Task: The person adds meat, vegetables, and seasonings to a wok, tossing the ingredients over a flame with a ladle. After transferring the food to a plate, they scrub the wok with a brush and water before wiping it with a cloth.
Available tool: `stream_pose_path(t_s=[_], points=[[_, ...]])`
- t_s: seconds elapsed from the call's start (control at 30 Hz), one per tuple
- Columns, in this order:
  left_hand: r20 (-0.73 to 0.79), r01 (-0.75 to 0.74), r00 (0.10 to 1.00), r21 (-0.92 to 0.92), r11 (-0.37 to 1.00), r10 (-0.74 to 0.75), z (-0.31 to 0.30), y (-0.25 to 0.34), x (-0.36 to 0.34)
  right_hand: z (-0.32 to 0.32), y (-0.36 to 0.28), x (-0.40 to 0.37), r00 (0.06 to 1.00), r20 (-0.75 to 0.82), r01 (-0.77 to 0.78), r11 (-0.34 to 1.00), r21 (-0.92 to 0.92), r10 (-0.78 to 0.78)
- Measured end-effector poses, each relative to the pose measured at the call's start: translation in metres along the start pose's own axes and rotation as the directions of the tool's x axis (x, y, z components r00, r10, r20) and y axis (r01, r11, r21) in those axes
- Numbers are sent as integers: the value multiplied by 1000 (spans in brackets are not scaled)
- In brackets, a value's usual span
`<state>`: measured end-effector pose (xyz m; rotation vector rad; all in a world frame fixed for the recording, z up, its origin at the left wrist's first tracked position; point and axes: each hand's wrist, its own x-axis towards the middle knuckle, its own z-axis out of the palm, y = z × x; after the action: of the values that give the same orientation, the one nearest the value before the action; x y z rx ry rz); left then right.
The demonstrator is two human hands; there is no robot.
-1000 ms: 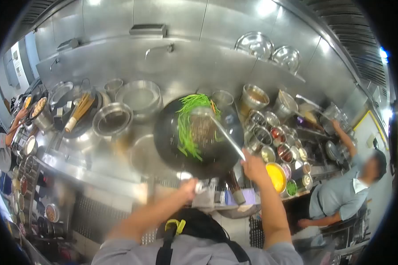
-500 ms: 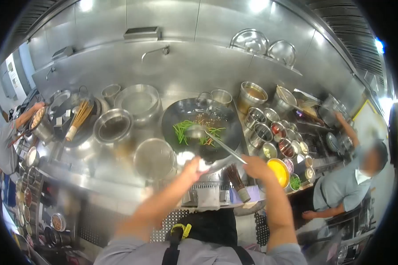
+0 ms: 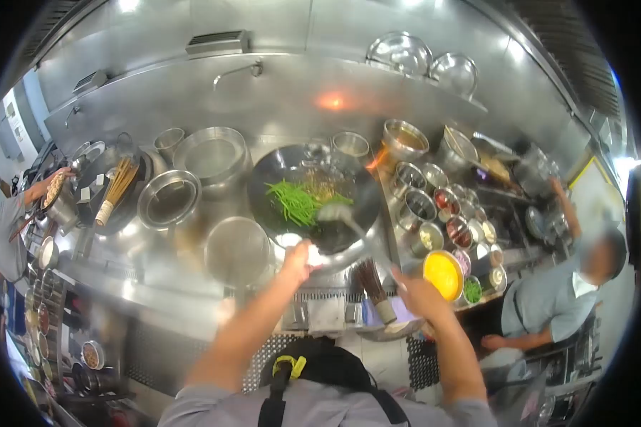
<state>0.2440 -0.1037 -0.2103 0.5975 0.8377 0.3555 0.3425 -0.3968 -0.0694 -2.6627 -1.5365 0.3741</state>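
A black wok (image 3: 368,198) sits on the range in front of me, tilted slightly. Long green beans (image 3: 292,203) lie in its left and middle part, with small brown bits of chopped food (image 3: 322,186) behind them. My left hand (image 3: 297,262) is closed at the wok's near edge; something pale shows by the fingers, and the exact grip is partly hidden. With my right hand (image 3: 421,295) I grip the long handle of a metal ladle (image 3: 335,213), whose bowl rests among the beans toward the right. The ladle's handle is blurred near my fingers.
To the right stand a yellow-filled bowl (image 3: 443,276), several seasoning tins and a steel pot (image 3: 406,139). A bamboo brush (image 3: 374,288) leans in front. Left are a strainer (image 3: 237,249) and a basin (image 3: 169,200). Co-workers stand right (image 3: 559,295) and left (image 3: 3,224).
The beans have gathered into one heap on the left and middle. The ladle bowl has moved right and nearer me, my right hand lower. An orange glow and flame now show behind the wok.
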Motion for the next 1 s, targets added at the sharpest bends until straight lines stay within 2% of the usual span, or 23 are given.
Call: stream_pose_path(t_s=[0.03, 0.07, 0.1, 0.13, 0.17, 0.2, 0.23, 0.3, 0.37, 0.43, 0.53, 0.57, 0.6, 0.67, 0.73, 0.8, 0.83, 0.9, 1.0], points=[[-4, 15, 1000, -3, 1000, -15, -1, -2, 13, 27, 18, 37, 998, -59, -31, 999, 41, 33], [29, 59, 998, -39, 998, -57, 0, 0, 8, 47, 26, 68, 972, -234, 65, 989, 130, -33], [82, 122, 990, -49, 991, -118, -4, -1, 10, 34, 3, 95, 983, -115, -107, 959, 262, 141], [138, 187, 974, -54, 981, -178, -8, 0, 17, 66, 13, 128, 953, -298, 49, 935, 351, 61], [193, 255, 952, -56, 965, -240, -10, 1, 22, 67, -2, 145, 973, -178, -25, 829, 559, 149], [196, 226, 958, -72, 972, -208, -8, 4, 16, 73, -16, 149, 973, -167, -4, 731, 682, 161], [173, 202, 966, -53, 978, -190, -8, 6, 13, 77, -27, 146, 970, -221, 52, 796, 603, 104], [144, 183, 973, -16, 983, -179, -11, 6, 17, 53, -35, 109, 999, -48, 30, 811, 584, -2], [128, 176, 977, -28, 984, -171, -11, 3, 19, 29, -37, 52, 996, -73, 79, 876, 475, -50], [117, 167, 980, -37, 985, -162, -10, 4, 17, 20, -31, 4, 995, -41, 100, 866, 490, -92], [81, 149, 986, -30, 988, -146, -5, 4, 15, 10, -10, -2, 971, -123, 241, 824, 513, -207], [100, 141, 985, -16, 990, -139, -9, 1, 21, 2, -8, 18, 995, 48, 56, 900, 433, -85], [75, 151, 986, -11, 988, -150, -6, 1, 16, 23, 9, 44, 985, -87, 173, 880, 442, -150], [59, 139, 989, -8, 990, -139, 2, 5, 13, 35, 7, 105, 953, -261, 237, 914, 330, -153], [63, 120, 991, -12, 993, -119, -1, 0, 18, 38, -7, 151, 968, -249, 133, 899, 416, -27], [80, 109, 991, -27, 994, -107, -6, -4, 26, 57, -19, 161, 971, -235, 136, 896, 422, -37], [88, 106, 991, -33, 994, -102, -10, -6, 29, 66, -23, 158, 973, -227, 137, 895, 425, -41], [65, 88, 994, -9, 996, -88, -7, -1, 22, 81, -14, 110, 971, -163, 220, 926, 306, -177], [34, 98, 995, 23, 995, -98, 0, 9, 30, 68, 44, 34, 968, -176, 213, 958, 192, -179]])
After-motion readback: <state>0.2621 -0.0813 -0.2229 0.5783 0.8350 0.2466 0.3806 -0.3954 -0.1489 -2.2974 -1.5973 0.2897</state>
